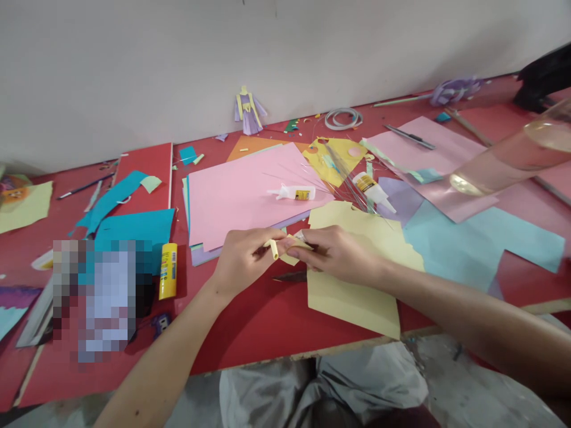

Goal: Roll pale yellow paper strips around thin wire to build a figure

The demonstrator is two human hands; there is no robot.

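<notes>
My left hand (243,255) and my right hand (332,252) meet over the red table (250,330), both pinched on a small pale yellow paper piece (285,246), partly rolled into a narrow tube at its left end. The left fingers grip the rolled end; the right fingers hold the flat part. Under the right hand lies a larger pale yellow sheet (357,285) that reaches to the table's front edge. A dark thin object (289,276) lies on the table just below the hands.
A pink paper stack (250,193) bears a small white glue bottle (294,192); a second glue bottle (372,190) lies among thin wires (348,175). A yellow glue stick (168,270) stands left. Blue, pink and light blue sheets surround. A paper doll (248,110) leans on the wall.
</notes>
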